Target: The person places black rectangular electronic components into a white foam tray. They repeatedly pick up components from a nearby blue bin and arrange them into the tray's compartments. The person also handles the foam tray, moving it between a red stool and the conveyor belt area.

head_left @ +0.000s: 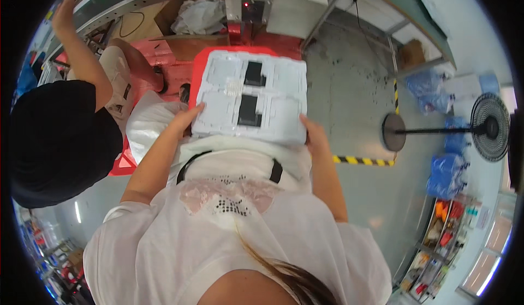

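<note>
A white molded plastic tray (286, 106), perhaps the top of a stack, lies in front of me at my lap. Two flat black rectangular pieces sit in its recesses, the far black piece (254, 73) and the near black piece (249, 111). My left hand (188, 118) is closed on the tray's left edge, thumb on top. On the opposite side, my right hand (315, 132) grips the near right edge the same way. The undersides of both hands are hidden by the tray.
Red plastic (200, 70) shows beyond the tray. A co-worker in a black top (63, 141) sits close on my left, one arm raised. A metal-framed bench (273, 7) runs ahead. To the right stand a black fan (488, 127) and yellow-black floor tape (363, 160).
</note>
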A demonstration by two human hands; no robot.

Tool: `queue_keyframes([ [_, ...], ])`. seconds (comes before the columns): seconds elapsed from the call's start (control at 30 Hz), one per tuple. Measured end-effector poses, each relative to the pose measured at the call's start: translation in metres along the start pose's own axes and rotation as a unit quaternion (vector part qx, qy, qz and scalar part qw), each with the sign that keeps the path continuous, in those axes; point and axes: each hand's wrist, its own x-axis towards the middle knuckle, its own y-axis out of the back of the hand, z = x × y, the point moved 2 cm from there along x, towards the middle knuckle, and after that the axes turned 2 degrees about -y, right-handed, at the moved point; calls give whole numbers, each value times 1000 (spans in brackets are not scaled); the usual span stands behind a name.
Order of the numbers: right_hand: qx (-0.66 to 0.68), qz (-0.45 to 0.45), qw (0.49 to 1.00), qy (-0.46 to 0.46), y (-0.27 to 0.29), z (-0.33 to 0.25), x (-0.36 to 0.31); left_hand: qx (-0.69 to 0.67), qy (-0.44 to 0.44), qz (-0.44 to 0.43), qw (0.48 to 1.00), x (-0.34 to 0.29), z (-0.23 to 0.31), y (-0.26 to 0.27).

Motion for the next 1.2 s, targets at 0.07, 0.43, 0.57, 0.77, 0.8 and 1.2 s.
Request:
queue_keyframes([
  [0.07, -14, -17, 1000, -3, 9, -7, 5, -15, 22, -65, 998, 20, -8, 11],
  [0.43, 55, 22, 998, 34, -12, -35, -4, -191, -10, -165, 968, 16, 17, 3],
  [0.57, 2, 29, 999, 33, -11, -35, -7, -232, 1, -187, 955, 3, 24, -4],
  [0.77, -27, 9, 999, 21, 0, -26, 5, -150, -32, -195, 969, 17, 17, 6],
  [0.8, -35, 1, 999, 16, -1, -24, 3, -169, -34, -200, 965, 16, 16, 6],
  [1.2, 126, 25, 992, -6, 0, -18, -21, -217, -64, -198, 954, -51, 55, -13],
])
